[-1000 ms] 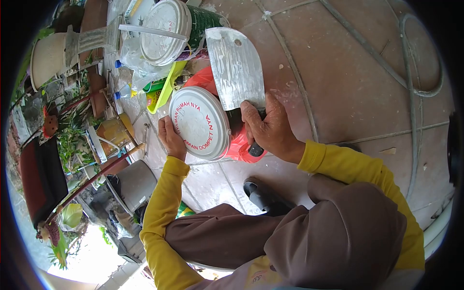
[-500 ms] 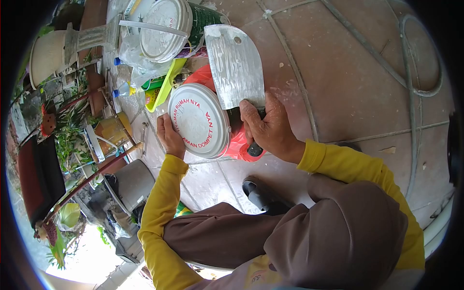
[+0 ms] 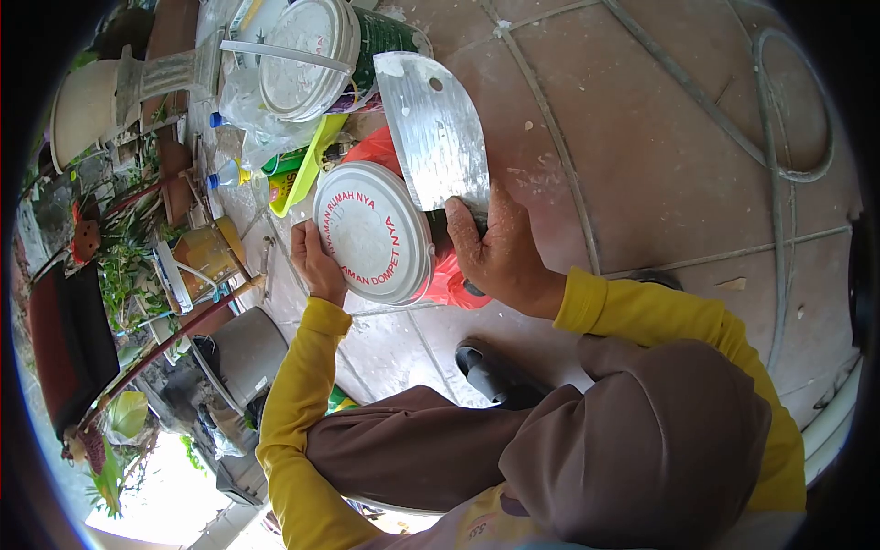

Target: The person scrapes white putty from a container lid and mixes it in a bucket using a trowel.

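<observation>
I am crouching over a tiled floor (image 3: 660,165), and near the middle of the frame, a little left, a red paint bucket (image 3: 449,275) is lying on its side with its white lid (image 3: 371,234) facing me; the lid is carrying red printed letters. My left hand (image 3: 316,266) is pressing against the lower left edge of this lid, fingers curled over the rim, so it is gripping the bucket. My right hand (image 3: 500,252) is clenched around the dark handle of a cleaver (image 3: 435,133), and the wide metal blade is pointing up toward the top of the frame, its edge lying just beside the right side of the lid, against the bucket. I cannot tell if the blade is going under the lid rim. Above, in the upper left of the frame, a second bucket with a pale lid (image 3: 302,55) is lying, near a yellow-green plastic tray (image 3: 307,170) and small bottles with blue caps (image 3: 220,174). My knee in brown cloth (image 3: 642,440) is filling the lower right.
</observation>
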`<state>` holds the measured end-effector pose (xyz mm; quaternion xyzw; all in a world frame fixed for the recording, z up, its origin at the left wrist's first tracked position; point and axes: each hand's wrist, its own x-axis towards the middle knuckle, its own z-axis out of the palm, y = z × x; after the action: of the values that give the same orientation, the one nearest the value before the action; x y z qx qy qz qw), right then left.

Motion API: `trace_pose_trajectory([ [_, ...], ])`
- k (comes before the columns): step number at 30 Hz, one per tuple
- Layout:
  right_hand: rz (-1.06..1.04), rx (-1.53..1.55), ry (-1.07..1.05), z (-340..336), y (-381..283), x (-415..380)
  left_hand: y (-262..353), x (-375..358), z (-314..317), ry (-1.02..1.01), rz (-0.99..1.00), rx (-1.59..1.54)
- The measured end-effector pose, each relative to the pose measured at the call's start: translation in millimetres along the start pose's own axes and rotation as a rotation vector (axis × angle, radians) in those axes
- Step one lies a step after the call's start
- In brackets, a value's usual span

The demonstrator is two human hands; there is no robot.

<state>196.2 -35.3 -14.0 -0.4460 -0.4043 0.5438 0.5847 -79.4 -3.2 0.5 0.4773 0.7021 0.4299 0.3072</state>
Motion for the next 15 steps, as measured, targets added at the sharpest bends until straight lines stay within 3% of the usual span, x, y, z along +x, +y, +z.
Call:
trace_pose_trajectory([
  [2,-0.118,-0.054,0.060,7,7,-3,-2,0,0,-0.004,0.008,-0.007],
  [5,-0.074,0.040,0.113,12,6,-3,-2,1,-2,-0.002,0.020,0.022],
  [12,0.224,0.268,0.092,19,6,-13,-7,2,-5,0.002,0.037,0.065],
  [15,0.237,0.250,0.130,21,7,-12,-5,2,-6,0.003,0.040,0.120],
])
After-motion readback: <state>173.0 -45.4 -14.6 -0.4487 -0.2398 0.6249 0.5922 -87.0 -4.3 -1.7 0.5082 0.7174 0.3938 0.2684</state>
